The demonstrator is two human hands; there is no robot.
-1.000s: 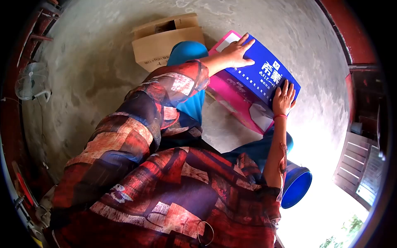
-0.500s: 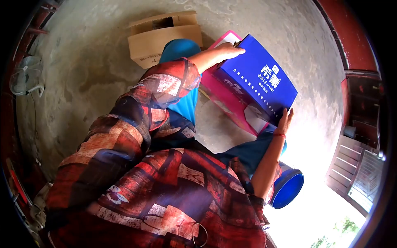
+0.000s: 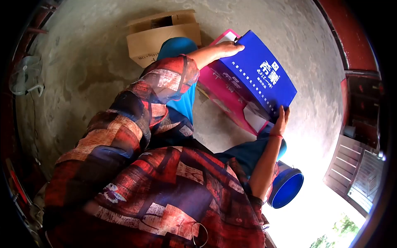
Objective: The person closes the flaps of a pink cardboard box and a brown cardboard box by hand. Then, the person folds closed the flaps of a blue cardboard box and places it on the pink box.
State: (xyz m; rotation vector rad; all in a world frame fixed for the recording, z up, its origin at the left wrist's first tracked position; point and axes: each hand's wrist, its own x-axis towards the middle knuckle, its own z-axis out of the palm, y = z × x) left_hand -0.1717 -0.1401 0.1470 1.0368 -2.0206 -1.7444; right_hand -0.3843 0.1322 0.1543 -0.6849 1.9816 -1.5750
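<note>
A blue carton [image 3: 260, 68] with white printing is between my two hands, tilted above a pink box [image 3: 225, 103]. My left hand [image 3: 227, 49] grips its upper left end, the thumb lying on the blue face and the other fingers hidden behind the edge. At the lower right end, my right hand [image 3: 281, 123] holds the carton's corner, with fingertips showing at the edge. The pink box shows white inner flaps and stands behind and below the blue carton, partly covered by it.
An open brown cardboard box [image 3: 163, 41] stands on the concrete floor beyond my left knee. By my right leg is a blue bucket [image 3: 286, 189]. A fan [image 3: 28, 76] stands at far left, its cord on the floor. Bright light enters at lower right.
The blue carton has tipped slightly, its upper left end rising a little. My right hand has shifted slightly up and left with it. Both hands keep their hold.
</note>
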